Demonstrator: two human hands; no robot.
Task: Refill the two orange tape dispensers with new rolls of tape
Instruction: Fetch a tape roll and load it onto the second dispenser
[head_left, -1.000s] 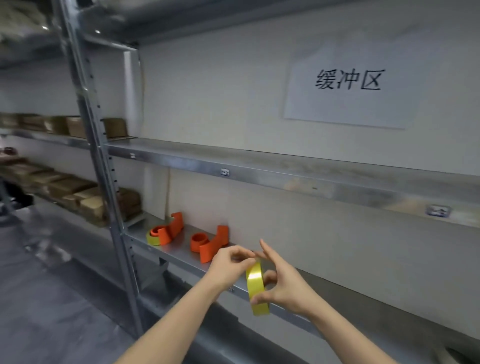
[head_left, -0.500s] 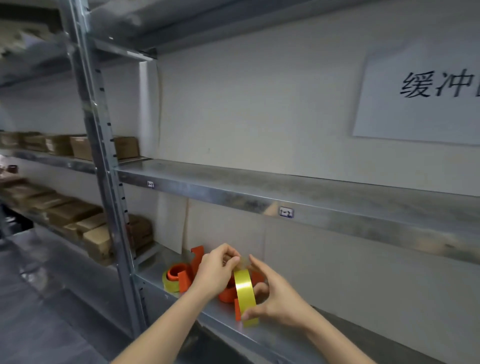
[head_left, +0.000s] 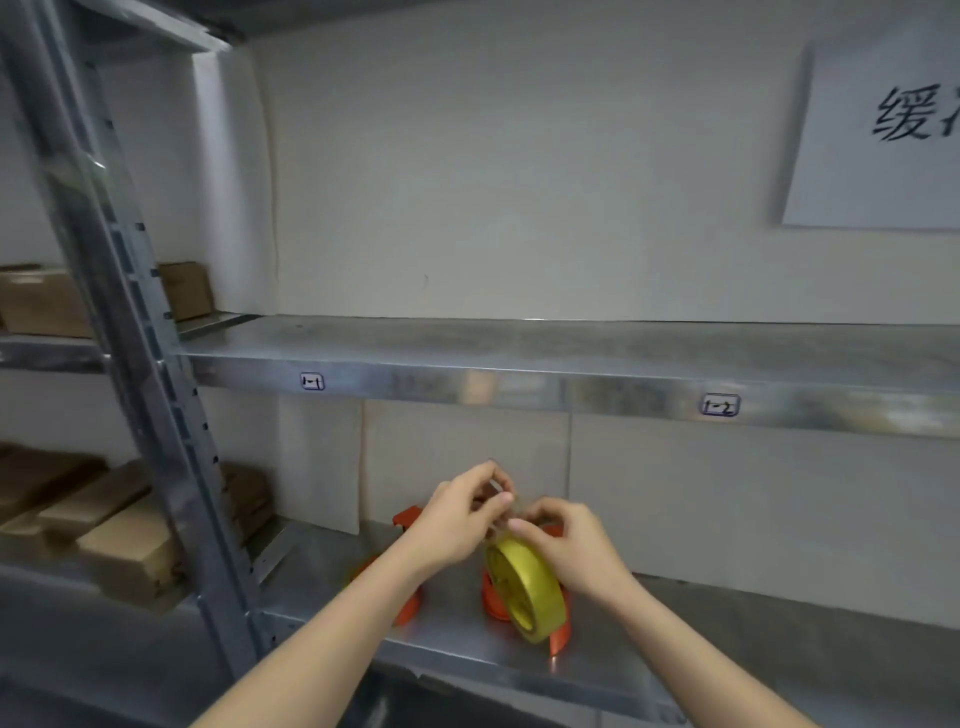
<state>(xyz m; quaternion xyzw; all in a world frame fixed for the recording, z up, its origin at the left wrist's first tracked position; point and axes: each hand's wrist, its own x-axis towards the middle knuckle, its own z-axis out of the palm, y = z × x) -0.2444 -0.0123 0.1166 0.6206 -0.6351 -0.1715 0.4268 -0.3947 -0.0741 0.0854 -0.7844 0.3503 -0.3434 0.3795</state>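
Observation:
A yellow tape roll (head_left: 527, 590) stands on edge in front of an orange dispenser (head_left: 560, 631) on the lower metal shelf (head_left: 457, 631). My right hand (head_left: 571, 553) holds the roll from the top and right. My left hand (head_left: 457, 525) pinches the clear free end of the tape just above the roll. A second orange dispenser (head_left: 406, 519) sits further left on the shelf, mostly hidden behind my left hand and forearm.
A steel upright (head_left: 135, 364) rises at the left. Cardboard boxes (head_left: 119, 540) fill the neighbouring bay. The upper shelf (head_left: 519, 364) carries labels "1-1" and "1-2". A white paper sign (head_left: 883, 135) hangs on the wall at top right.
The view has shifted closer and rightwards along the shelf. Both hands with the yellow roll moved down to the shelf in front of the right dispenser, and my left fingers now pinch the tape end.

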